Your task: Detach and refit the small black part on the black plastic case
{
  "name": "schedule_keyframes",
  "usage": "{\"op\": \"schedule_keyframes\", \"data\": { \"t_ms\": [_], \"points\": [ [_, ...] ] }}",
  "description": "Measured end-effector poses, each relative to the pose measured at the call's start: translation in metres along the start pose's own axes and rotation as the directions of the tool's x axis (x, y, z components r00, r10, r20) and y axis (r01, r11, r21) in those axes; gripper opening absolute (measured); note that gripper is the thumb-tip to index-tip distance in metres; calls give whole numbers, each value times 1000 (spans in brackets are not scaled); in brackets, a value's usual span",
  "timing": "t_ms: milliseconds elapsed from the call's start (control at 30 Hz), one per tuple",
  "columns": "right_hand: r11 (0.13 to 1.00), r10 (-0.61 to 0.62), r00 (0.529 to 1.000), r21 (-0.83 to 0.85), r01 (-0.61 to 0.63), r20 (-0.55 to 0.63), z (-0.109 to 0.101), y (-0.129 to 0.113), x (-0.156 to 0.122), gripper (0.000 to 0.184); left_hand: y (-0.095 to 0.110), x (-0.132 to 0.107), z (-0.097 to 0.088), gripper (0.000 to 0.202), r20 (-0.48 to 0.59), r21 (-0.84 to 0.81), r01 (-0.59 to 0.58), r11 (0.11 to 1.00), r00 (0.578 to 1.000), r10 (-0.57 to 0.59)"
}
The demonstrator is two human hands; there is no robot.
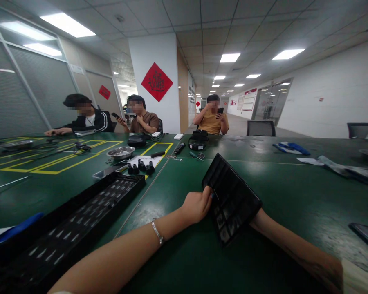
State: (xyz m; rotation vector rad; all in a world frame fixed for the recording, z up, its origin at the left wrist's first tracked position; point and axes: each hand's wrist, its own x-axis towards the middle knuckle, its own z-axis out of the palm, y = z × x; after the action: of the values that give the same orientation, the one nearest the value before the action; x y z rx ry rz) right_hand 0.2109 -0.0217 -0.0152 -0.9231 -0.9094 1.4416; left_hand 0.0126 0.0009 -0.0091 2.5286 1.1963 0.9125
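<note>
A black compartment tray (pixel 233 185) is tilted up steeply over the table, its divided side facing left. My right hand (pixel 259 217) supports it from behind at the lower right edge; the fingers are hidden by the tray. At the tray's left side, my left hand (pixel 199 205) is closed, its thumb and fingertips against the compartments. Something small and bluish shows at those fingertips, too small to name. Left of my forearm lies a long black case (pixel 88 216) with rows of small pointed metal pieces.
Several black sockets (pixel 141 166) stand beyond the case, near a metal bowl (pixel 121 152). A red-handled screwdriver (pixel 6 186) lies far left. Pliers (pixel 197 155) and a black device (pixel 198 140) lie ahead. A phone-like slab (pixel 366 236) is at right. Three people sit across the table.
</note>
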Motion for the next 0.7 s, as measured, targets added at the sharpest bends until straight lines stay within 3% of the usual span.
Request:
{"op": "schedule_keyframes", "data": {
  "t_ms": [100, 233, 700],
  "points": [
    [998, 68, 997, 7, -68, -25, 2, -2, -2, 32, -1, 0, 0, 29, 0, -71, 19, 997, 1000, -19],
    [999, 51, 998, 16, -50, -28, 3, -4, -5, 34, -1, 0, -1, 27, 6, -110, 8, 994, 1000, -8],
    [1000, 0, 1000, -7, 0, -21, -3, 3, 2, 31, -5, 0, 0, 23, 55, 46, -42, 998, 998, 40]
  ]
}}
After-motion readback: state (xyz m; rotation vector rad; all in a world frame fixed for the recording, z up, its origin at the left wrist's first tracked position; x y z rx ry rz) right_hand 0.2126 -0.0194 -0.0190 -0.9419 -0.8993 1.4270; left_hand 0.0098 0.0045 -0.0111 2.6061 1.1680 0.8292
